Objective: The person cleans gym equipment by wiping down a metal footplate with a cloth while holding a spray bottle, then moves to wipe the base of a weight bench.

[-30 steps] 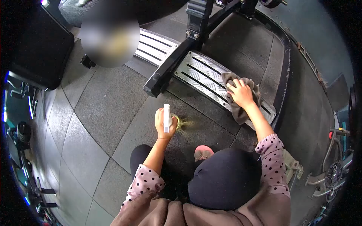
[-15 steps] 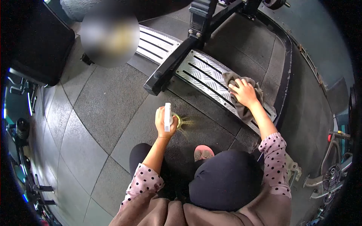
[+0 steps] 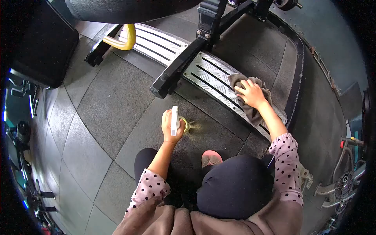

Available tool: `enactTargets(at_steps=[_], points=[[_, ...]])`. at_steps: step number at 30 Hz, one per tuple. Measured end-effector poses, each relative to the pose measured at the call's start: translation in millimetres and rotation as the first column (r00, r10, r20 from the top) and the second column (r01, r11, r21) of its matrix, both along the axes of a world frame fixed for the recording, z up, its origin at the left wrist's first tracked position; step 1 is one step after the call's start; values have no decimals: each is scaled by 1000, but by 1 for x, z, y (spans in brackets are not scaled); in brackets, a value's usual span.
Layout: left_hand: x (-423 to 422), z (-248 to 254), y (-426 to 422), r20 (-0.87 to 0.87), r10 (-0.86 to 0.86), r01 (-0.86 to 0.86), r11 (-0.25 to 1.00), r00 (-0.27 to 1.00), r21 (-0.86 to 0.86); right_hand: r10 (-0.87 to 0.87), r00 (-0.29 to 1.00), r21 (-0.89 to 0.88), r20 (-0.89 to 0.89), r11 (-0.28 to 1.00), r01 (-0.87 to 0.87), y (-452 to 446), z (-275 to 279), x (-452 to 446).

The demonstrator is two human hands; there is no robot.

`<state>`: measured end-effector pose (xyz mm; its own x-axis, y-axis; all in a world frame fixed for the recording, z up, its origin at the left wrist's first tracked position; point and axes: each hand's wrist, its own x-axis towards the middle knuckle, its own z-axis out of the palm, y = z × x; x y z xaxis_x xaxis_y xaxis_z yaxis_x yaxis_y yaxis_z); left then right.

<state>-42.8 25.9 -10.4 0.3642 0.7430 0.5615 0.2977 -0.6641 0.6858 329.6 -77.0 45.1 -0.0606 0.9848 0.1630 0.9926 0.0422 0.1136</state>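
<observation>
In our left hand (image 3: 167, 127) we grip a spray bottle (image 3: 174, 120) by the neck, fingers wrapped around it below the white spray head; its yellowish body shows just to the right of the thumb, and we cannot tell whether its base touches the floor (image 3: 113, 105). With our right hand (image 3: 252, 94) we press a crumpled grey-brown cloth (image 3: 254, 116) onto the right-hand part of a silvery, textured metal plate (image 3: 211, 80), the fingers slightly spread and bent over the bunched fabric. Long dark slots run along that plate, and the cloth covers part of them and hangs over toward the near edge. At the plate's left end we see a black beam (image 3: 170, 78) slanting down toward us, with a second slotted plate (image 3: 156, 46) beyond it. A bolted black post (image 3: 206, 23) rises at the beam's far end. Farther left, a bent yellow handle (image 3: 130, 39) shows beneath a black pad (image 3: 133, 11). Below us, a pink-toed shoe (image 3: 212, 158) stands on the dark tiles, beside our dark-clad knee (image 3: 235, 188), between our two spotted sleeves (image 3: 288, 166).
</observation>
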Motion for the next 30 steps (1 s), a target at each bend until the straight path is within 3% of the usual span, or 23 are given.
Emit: enactTargets(at_steps=[6,18,30], points=[[4,8,-2,-17,-13,12,1000,1000,-26,56,998,17,-21,998,-56,-2,1,7],[-2,9,-1,-7,-27,27,999,1000,-24,-18,999,56,-34,998,20,-1,0,3],[4,10,-1,24,-27,28,999,999,-42,-34,999,-56,13,998,34,0,1,0]])
